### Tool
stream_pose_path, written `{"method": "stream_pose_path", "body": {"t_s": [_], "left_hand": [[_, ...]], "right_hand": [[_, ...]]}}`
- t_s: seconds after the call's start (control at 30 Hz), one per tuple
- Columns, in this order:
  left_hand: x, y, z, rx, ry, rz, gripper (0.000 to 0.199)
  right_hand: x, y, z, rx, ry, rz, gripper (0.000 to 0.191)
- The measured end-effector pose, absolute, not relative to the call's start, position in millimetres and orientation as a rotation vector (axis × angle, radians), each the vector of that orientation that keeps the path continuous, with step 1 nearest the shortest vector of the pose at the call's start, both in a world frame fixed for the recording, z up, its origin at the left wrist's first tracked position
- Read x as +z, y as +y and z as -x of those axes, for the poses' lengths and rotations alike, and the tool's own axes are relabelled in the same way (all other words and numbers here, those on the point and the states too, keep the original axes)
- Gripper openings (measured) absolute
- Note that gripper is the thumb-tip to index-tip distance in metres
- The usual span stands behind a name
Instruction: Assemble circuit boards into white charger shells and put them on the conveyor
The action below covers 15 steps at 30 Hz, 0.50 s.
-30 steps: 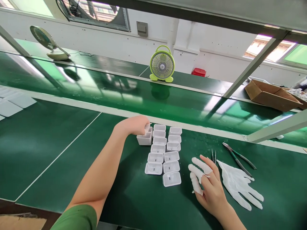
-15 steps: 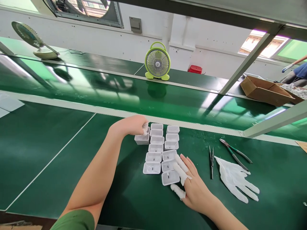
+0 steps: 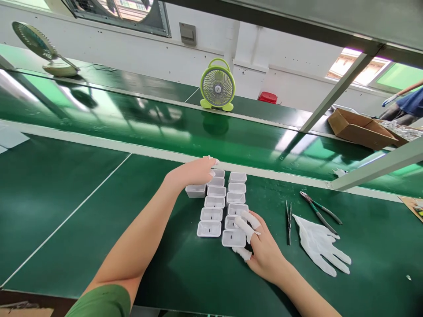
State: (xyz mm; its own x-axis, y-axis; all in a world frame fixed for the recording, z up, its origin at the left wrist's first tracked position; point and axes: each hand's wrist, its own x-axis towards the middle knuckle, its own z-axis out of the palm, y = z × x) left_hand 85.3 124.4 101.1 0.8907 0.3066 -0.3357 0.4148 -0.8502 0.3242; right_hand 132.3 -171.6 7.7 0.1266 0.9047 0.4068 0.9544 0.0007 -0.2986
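Several small white rectangular containers (image 3: 209, 229) stand in uneven columns on the green table (image 3: 178, 273). Small dark marks show inside many of them. My left hand (image 3: 200, 171) is over the far end of the middle column, its white-wrapped fingertips apart and nothing visible between them. At the near end of the right column, my right hand (image 3: 261, 242) rests beside and over the containers (image 3: 234, 238), fingers spread, some wrapped in white. The thumb touches the nearest container's lower edge, and two wrapped fingers lie over the ones behind it.
Tweezers (image 3: 288, 223), green-handled pliers (image 3: 320, 213) and a white glove (image 3: 322, 246) lie right of my right hand. Behind a pale rail stand a green fan (image 3: 217, 86) and a cardboard box (image 3: 361, 127). Another person's arm shows at the far right.
My left hand has moved right, from the left column to over the middle one, and its fingers have opened. The near containers in the right column sit straighter, with my right hand slightly farther forward.
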Motion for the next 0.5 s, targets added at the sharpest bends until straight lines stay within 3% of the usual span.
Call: {"method": "stream_pose_path", "body": {"t_s": [0.23, 0.5], "left_hand": [[92.6, 116.7, -92.8, -0.436, 0.443, -2.642, 0.019], [93.9, 110.0, -94.1, -0.411, 0.386, -2.649, 0.011]], "right_hand": [[3.4, -167.1, -131.6, -0.095, -1.751, 1.936, 0.07], [3.2, -166.4, -131.9, -0.095, -1.724, 1.957, 0.066]]}}
